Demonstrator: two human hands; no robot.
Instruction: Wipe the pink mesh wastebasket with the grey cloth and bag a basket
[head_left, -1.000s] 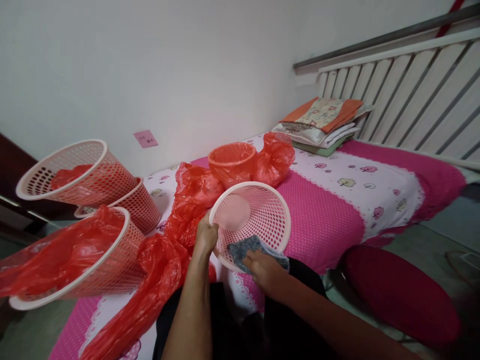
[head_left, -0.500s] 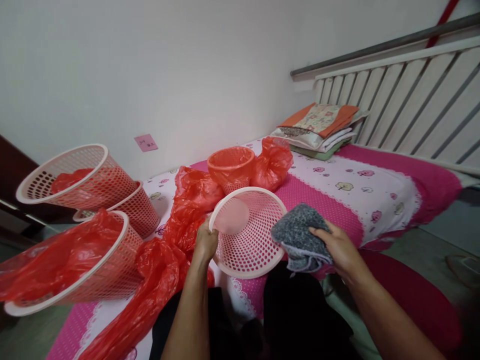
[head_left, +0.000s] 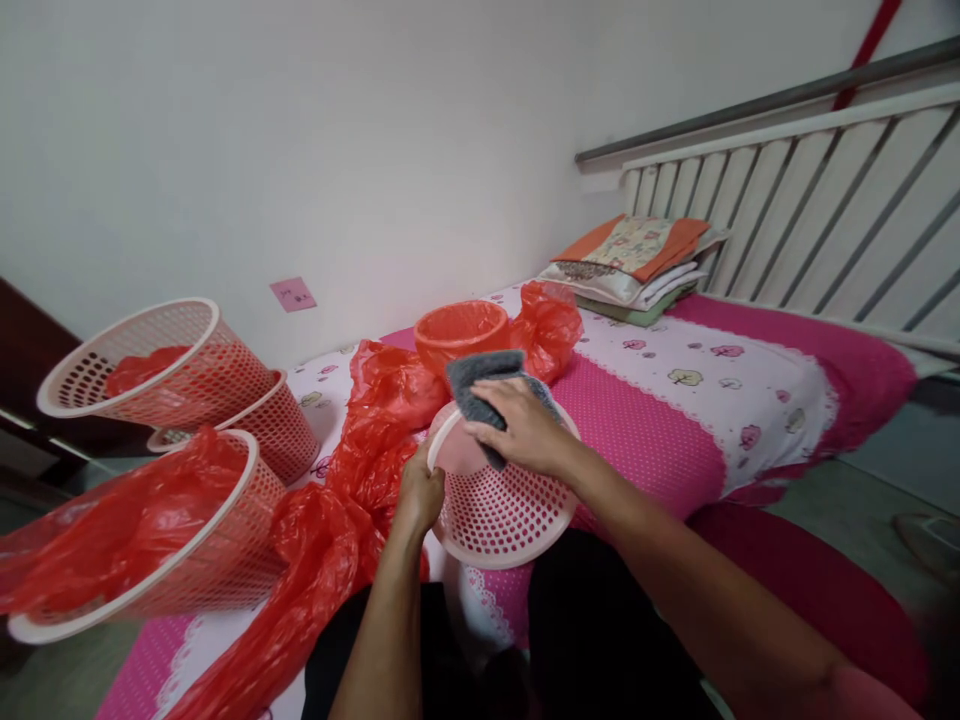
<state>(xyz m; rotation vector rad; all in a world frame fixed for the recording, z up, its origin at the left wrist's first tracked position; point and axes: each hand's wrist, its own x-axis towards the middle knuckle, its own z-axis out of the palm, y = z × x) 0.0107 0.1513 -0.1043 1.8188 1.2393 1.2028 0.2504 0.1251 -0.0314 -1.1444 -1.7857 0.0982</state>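
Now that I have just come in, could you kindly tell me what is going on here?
A person's left hand grips the rim of a pale pink perforated basket, while the right hand holds a grey cloth over its far edge. Behind it stands a basket lined with red plastic. Three more baskets are at the left, and crumpled red plastic lies on the patterned cover.

The pink wall note point(head_left: 293, 294) seems written on, but unreadably small.
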